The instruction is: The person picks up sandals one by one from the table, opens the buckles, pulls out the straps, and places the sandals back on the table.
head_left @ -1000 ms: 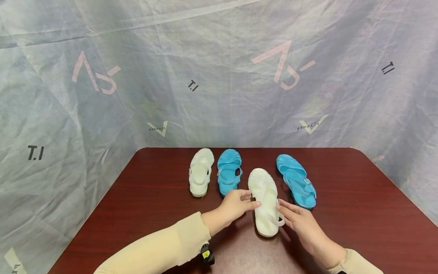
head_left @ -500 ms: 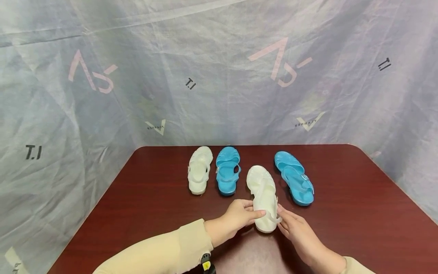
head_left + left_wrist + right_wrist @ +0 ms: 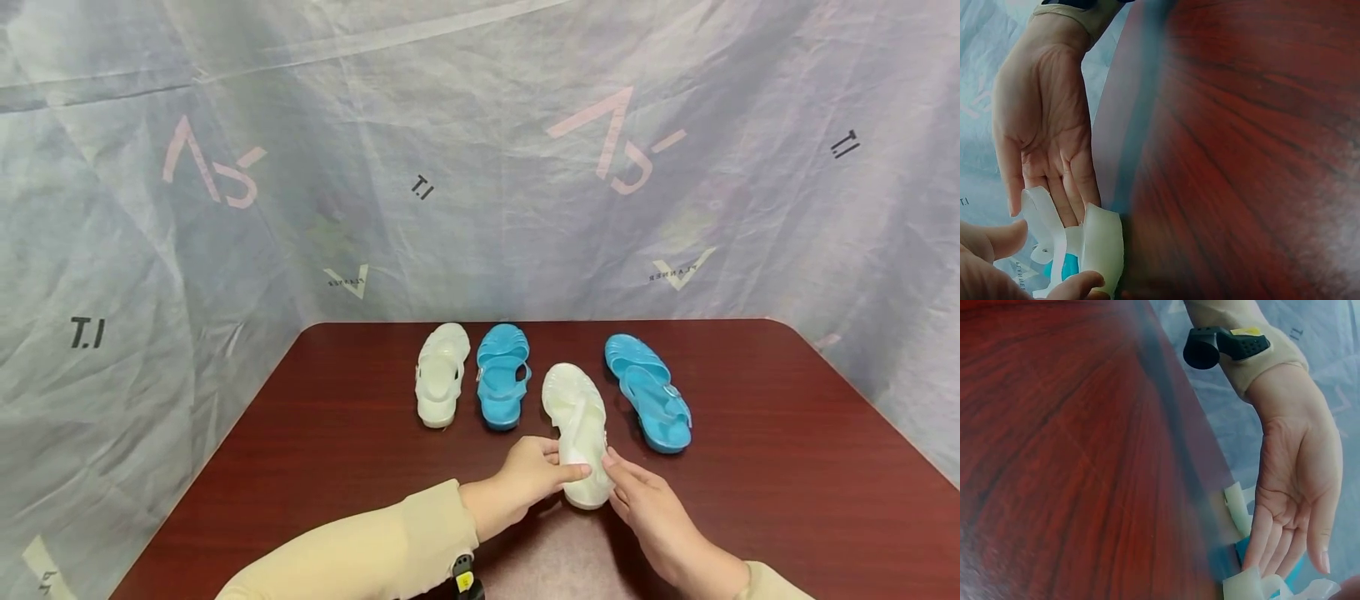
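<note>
A white jelly sandal lies toe away in the middle of the table, its heel toward me. At its left side my left hand holds it, thumb over the insole and fingers along the edge. My right hand grips the heel's right side near the ankle strap. In the left wrist view the loose strap stands up beside the heel, between the right thumb and fingers. The right wrist view shows only the sandal's heel end at the bottom edge.
Toward the back left stand another white sandal and a blue sandal, side by side. A second blue sandal lies angled to the right. The dark red table ends at a grey printed cloth.
My left hand has slid back toward the heel, and my right hand has closed in on the strap. The strap loop that stuck out to the right no longer shows. The other sandals stay put.
</note>
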Motion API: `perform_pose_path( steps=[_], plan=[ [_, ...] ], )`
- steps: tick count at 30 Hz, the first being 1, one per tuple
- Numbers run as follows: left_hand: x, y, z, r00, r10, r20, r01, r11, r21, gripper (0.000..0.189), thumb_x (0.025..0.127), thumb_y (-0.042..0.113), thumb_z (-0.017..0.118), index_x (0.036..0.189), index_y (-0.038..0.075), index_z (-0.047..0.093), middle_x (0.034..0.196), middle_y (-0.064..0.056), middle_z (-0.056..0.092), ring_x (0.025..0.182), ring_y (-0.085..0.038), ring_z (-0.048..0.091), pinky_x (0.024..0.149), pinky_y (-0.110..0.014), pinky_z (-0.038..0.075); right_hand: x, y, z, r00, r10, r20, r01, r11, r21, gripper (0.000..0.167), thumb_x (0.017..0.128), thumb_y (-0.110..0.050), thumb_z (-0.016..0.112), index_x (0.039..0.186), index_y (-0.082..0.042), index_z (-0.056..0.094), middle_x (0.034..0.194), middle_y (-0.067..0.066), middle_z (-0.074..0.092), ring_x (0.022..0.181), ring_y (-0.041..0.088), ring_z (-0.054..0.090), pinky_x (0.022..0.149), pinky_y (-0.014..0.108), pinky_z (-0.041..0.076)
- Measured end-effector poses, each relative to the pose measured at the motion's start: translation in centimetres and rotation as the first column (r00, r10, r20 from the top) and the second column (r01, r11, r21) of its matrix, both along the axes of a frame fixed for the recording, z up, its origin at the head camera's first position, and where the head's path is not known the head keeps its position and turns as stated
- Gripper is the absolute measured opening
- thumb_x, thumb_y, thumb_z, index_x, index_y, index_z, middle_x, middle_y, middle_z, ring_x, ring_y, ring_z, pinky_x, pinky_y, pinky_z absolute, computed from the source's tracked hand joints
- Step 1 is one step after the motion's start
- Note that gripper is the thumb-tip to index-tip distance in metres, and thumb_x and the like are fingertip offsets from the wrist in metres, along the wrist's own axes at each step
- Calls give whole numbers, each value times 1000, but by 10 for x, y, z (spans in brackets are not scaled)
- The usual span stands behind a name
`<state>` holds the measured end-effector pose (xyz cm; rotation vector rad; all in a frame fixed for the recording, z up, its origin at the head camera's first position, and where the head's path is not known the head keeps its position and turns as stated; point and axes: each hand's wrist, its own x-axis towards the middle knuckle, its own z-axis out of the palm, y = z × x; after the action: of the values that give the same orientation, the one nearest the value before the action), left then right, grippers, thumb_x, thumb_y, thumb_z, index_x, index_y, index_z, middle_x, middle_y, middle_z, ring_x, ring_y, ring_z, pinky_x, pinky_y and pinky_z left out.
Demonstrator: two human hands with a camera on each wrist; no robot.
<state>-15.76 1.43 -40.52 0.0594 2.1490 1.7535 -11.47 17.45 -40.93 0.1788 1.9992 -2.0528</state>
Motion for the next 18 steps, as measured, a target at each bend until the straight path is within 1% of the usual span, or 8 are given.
perform_pose_path(
  steps=[9,13,15,18],
  plan=[
    [-8,2,-2,999,0,-53,-2,1000,-21,42,82,13,78,116,-8,65,106,-15,72,95,-16,70,78,-31,58,-8,2,2,1000,-2,-1,2,1000,-8,68,104,-30,42,148,15,17,160,22,9,144,43,14,115,55,18],
    [-12,3,-1,997,-8,-77,1,996,-88,38,82,15,79,110,-7,68,101,-12,74,87,-14,70,73,-27,57,-12,3,2,1000,8,2,-8,1000,-7,69,104,-30,42,148,15,15,160,22,7,144,46,13,115,55,17],
    [-14,4,1,996,-13,-88,2,992,-125,35,81,17,79,107,-5,69,97,-9,74,81,-12,69,68,-23,55,-14,3,3,1000,12,4,-12,1000,-4,68,104,-30,41,148,15,15,161,23,6,144,46,13,115,55,17],
    [-18,5,3,996,-13,-91,-1,988,-154,31,81,19,80,101,-3,71,91,-5,74,72,-10,65,61,-21,51,-18,3,4,1000,15,6,-15,1000,-5,68,104,-29,41,148,16,14,160,24,5,144,46,12,115,55,17]
  ],
)
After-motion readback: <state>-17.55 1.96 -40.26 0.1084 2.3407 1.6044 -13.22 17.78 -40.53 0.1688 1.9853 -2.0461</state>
